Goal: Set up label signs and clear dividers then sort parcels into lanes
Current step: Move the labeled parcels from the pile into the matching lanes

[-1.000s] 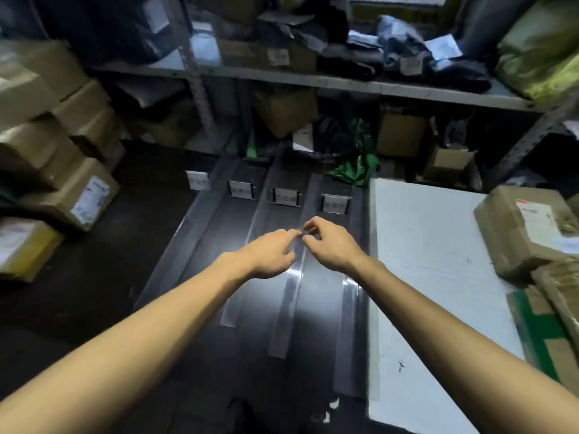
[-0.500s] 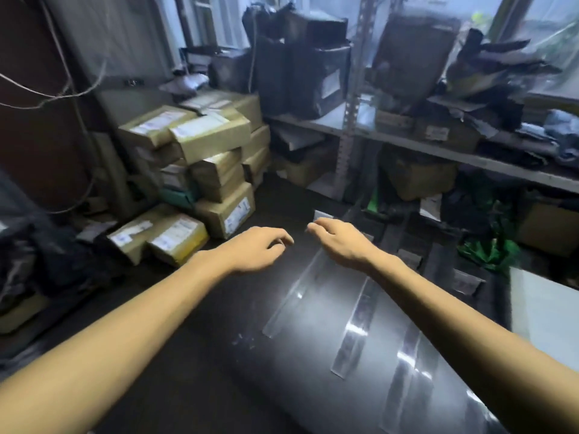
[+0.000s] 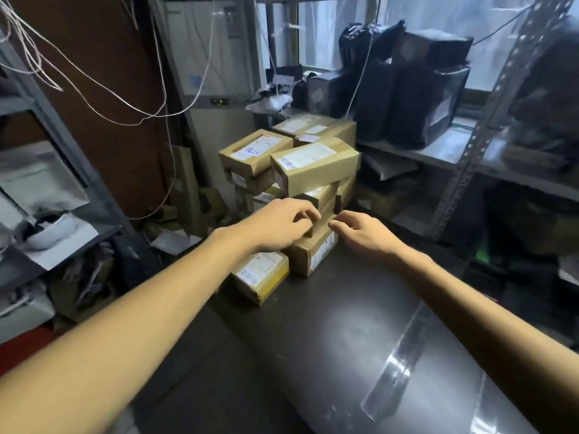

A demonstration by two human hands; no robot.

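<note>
Left hand (image 3: 279,223) partly covers the parcel stack (image 3: 313,170); contact unclear.

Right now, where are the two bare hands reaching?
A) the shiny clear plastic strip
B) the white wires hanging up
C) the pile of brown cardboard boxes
C: the left hand and right hand both stretch toward the pile of brown cardboard boxes.
</note>
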